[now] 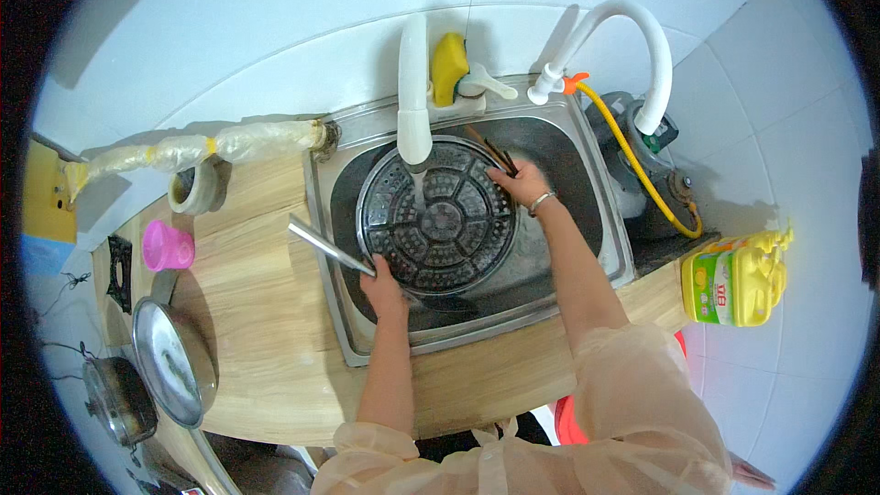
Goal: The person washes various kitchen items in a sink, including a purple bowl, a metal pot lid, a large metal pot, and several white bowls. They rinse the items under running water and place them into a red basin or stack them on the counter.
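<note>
A round perforated metal steamer tray (440, 220) lies in the stainless steel sink (622, 247), under the white faucet (414, 82), from which water runs onto it. My left hand (385, 292) is closed on the end of a long flat silver metal utensil (330, 244), which juts out over the sink's left rim. In my right hand (526, 182) is a small bundle of chopsticks (502, 155), dark and brown, held over the tray's upper right edge. What the utensil's hidden end looks like cannot be seen.
Behind the faucet stands a yellow sponge (448, 65). A pink cup (168, 246), a roll of tape (194, 189) and a metal bowl (172, 361) are on the wooden counter at left. A curved white pipe (656, 62), a gas cylinder (629, 179) and yellow jugs (735, 282) stand right.
</note>
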The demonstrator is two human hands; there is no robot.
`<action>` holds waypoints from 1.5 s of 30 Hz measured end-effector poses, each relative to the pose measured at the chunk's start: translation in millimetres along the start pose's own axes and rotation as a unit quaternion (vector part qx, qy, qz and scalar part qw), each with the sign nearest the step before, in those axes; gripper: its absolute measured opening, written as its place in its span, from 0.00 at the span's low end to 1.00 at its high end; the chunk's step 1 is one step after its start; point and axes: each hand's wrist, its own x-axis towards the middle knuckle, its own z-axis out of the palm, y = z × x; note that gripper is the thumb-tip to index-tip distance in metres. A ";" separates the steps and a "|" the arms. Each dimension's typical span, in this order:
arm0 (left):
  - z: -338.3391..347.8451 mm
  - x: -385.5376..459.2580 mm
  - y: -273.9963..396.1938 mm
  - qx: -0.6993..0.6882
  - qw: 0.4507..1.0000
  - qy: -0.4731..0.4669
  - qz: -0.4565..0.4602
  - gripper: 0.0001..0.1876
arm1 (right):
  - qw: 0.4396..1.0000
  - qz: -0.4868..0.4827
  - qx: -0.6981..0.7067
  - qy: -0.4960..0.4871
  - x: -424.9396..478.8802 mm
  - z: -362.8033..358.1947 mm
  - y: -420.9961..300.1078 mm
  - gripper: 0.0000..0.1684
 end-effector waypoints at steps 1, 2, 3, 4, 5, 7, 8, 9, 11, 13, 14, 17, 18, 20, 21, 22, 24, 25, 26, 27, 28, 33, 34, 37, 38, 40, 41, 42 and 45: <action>-3.1 3.1 1.2 0.063 0.998 0.008 -0.006 0.22 | 0.998 -0.029 0.041 -0.023 -2.2 -2.2 -9.0 0.22; -7.5 17.8 -16.3 0.134 0.990 -0.008 0.047 0.22 | 0.994 -0.071 0.086 -0.012 -7.6 -6.0 -17.1 0.20; -1.6 12.2 -13.5 0.129 0.989 -0.028 0.066 0.22 | 0.995 -0.072 0.071 -0.020 -12.8 -14.7 -26.1 0.20; 5.7 1.6 -3.5 0.123 0.987 -0.048 0.086 0.22 | 0.995 -0.074 0.056 -0.027 -17.7 -22.5 -37.4 0.20; 12.3 -5.7 1.2 0.117 0.985 -0.069 0.106 0.22 | 0.996 -0.076 0.040 -0.035 -22.4 -29.7 -49.8 0.20; 1.1 16.8 -20.6 0.092 0.977 -0.047 0.186 0.19 | 0.965 -0.149 -0.203 -0.071 -34.8 -17.2 -115.4 0.17; -0.2 22.1 -26.0 0.083 0.978 -0.057 0.182 0.19 | 0.944 -0.161 -0.263 -0.115 -36.5 -7.6 -135.8 0.14; 2.6 21.7 -27.6 0.072 0.979 -0.071 0.177 0.18 | 0.929 -0.177 -0.302 -0.119 -37.5 4.3 -147.5 0.12; 8.7 12.7 -23.2 0.002 0.986 -0.071 0.154 0.15 | 0.909 -0.142 -0.360 -0.155 -37.5 26.2 -175.1 0.17; 10.9 8.8 -20.6 -0.041 0.987 -0.081 0.134 0.12 | 0.949 -0.107 -0.271 -0.117 -39.7 39.9 -188.5 0.15; 12.3 7.3 -19.3 -0.041 0.986 -0.086 0.140 0.11 | 0.978 -0.048 -0.183 -0.089 -40.1 46.6 -189.7 0.14; 15.6 0.7 -14.5 -0.037 0.985 -0.101 0.133 0.09 | 0.916 -0.164 -0.346 -0.121 -21.5 76.3 -171.4 0.09; 9.9 -1.5 -8.9 -0.034 0.988 -0.101 0.115 0.08 | 0.898 -0.213 -0.365 -0.121 -32.0 71.8 -181.6 0.09; 0.3 2.1 -5.2 -0.068 0.983 -0.118 0.126 0.07 | 0.871 -0.276 -0.386 -0.128 -46.3 56.2 -199.6 0.09; 3.0 -1.1 -0.2 -0.061 0.983 -0.126 0.122 0.08 | 0.879 -0.275 -0.370 -0.122 -46.3 49.7 -192.6 0.10; 5.5 -5.6 8.4 -0.055 0.982 -0.133 0.119 0.10 | 0.886 -0.276 -0.354 -0.117 -44.4 46.1 -182.6 0.10; 3.8 3.7 12.2 0.024 0.978 -0.131 0.163 0.10 | 0.910 -0.253 -0.308 -0.114 -44.3 44.5 -170.6 0.11; 12.0 -7.8 29.4 0.039 0.974 -0.147 0.170 0.10 | 0.926 -0.218 -0.286 -0.114 -45.4 38.5 -159.9 0.12; 21.5 -22.1 46.4 0.055 0.969 -0.163 0.178 0.10 | 0.941 -0.183 -0.264 -0.112 -46.9 32.8 -149.9 0.12; 30.2 -33.3 61.9 0.070 0.963 -0.178 0.188 0.10 | 0.953 -0.164 -0.238 -0.096 -50.9 25.4 -146.5 0.13; 35.3 -24.6 62.1 0.100 0.945 -0.145 0.277 0.12 | 0.963 -0.154 -0.204 -0.086 -55.4 25.9 -149.1 0.14; 74.2 -38.8 86.4 0.076 0.928 -0.139 0.337 0.10 | 0.983 -0.136 -0.112 -0.050 -52.3 4.5 -128.9 0.17; 79.4 -37.5 87.4 0.097 0.915 -0.132 0.368 0.10 | 0.984 -0.132 -0.113 -0.043 -50.8 -0.1 -128.9 0.17; 81.9 -35.2 99.8 0.093 0.920 -0.200 0.325 0.11 | 0.987 -0.115 -0.112 -0.030 -48.8 -4.5 -133.3 0.17; 80.2 -31.2 101.8 0.122 0.918 -0.231 0.297 0.12 | 0.986 -0.114 -0.111 -0.040 -50.4 -8.4 -136.9 0.17; 80.7 -33.4 101.8 0.057 0.925 -0.209 0.311 0.14 | 0.982 -0.128 -0.142 -0.006 -46.3 -6.0 -133.8 0.18; 81.5 -27.6 95.2 0.045 0.930 -0.191 0.312 0.15 | 0.981 -0.144 -0.129 -0.001 -48.0 -2.8 -138.4 0.18; 82.7 -13.7 78.3 0.056 0.942 -0.178 0.278 0.15 | 0.982 -0.140 -0.129 -0.005 -49.9 4.6 -144.4 0.17; 69.7 -5.8 83.9 -0.045 0.969 -0.161 0.179 0.12 | 0.966 -0.087 -0.239 -0.039 -52.3 25.4 -170.2 0.16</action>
